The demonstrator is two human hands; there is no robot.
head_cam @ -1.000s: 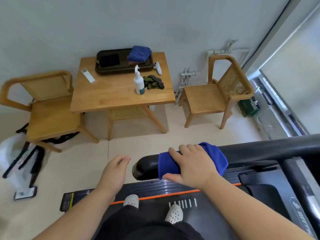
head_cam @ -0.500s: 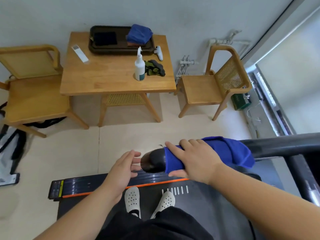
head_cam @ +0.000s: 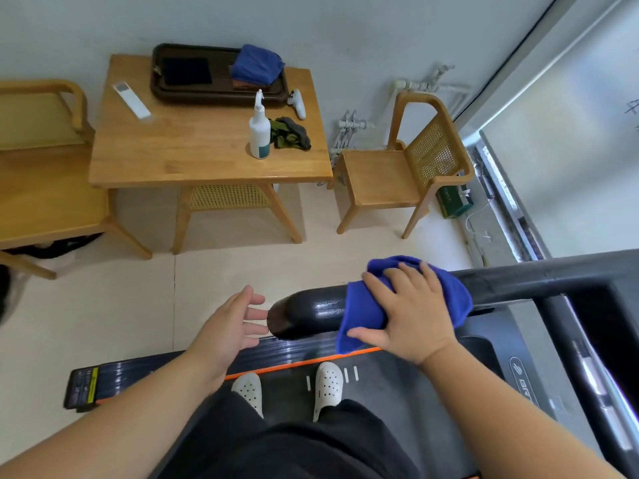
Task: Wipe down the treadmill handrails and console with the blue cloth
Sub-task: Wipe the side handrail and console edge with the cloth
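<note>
A black treadmill handrail (head_cam: 307, 312) runs from centre frame to the right edge. The blue cloth (head_cam: 363, 312) is wrapped over it a short way in from its rounded end. My right hand (head_cam: 411, 316) presses down on the cloth and grips it around the rail. My left hand (head_cam: 231, 326) hovers open just left of the rail's end, fingertips almost touching it. Part of the console frame (head_cam: 587, 340) shows at the right edge. My feet in white clogs stand on the treadmill belt (head_cam: 397, 392).
A wooden table (head_cam: 193, 157) stands ahead with a spray bottle (head_cam: 259, 133), a dark tray (head_cam: 193, 81), a second blue cloth (head_cam: 256, 65) and a remote. Wooden chairs (head_cam: 408, 167) flank it. A window is at the right.
My right hand has slid the cloth along the rail to the right, away from its end, baring more of the black tip. My left hand stays open by the end.
</note>
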